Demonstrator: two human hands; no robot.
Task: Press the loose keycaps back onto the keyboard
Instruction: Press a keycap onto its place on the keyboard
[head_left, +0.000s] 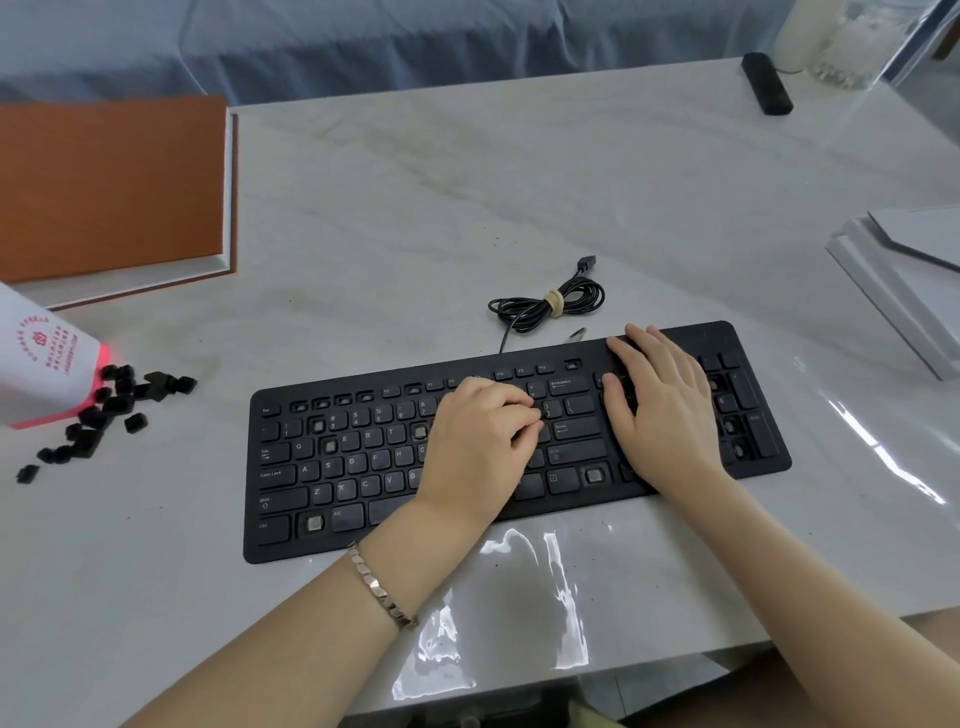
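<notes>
Left hand (483, 431) curled over the keyboard (363, 467) mid rows, can't tell if a cap sits under it; right hand (660, 405) flat, holding nothing, steadying the 3 o'clock end. Risk: cap pressed blind and tilted, clips likely snap. Loose keycaps (104, 410): small, squarish, matte black, heaped on the marble-look tabletop (467, 208) at keyboard's 9 o'clock

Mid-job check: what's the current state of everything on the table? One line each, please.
keyboard: flat on the table, several key sockets bare.
loose keycaps: scattered at far left, beside the white cup.
white cup: lying on its side.
cable: coiled, tied, unplugged.
left hand: fingers curled on mid-keyboard keys; whether it holds a keycap is hidden.
right hand: flat on the keyboard's right part.
</notes>
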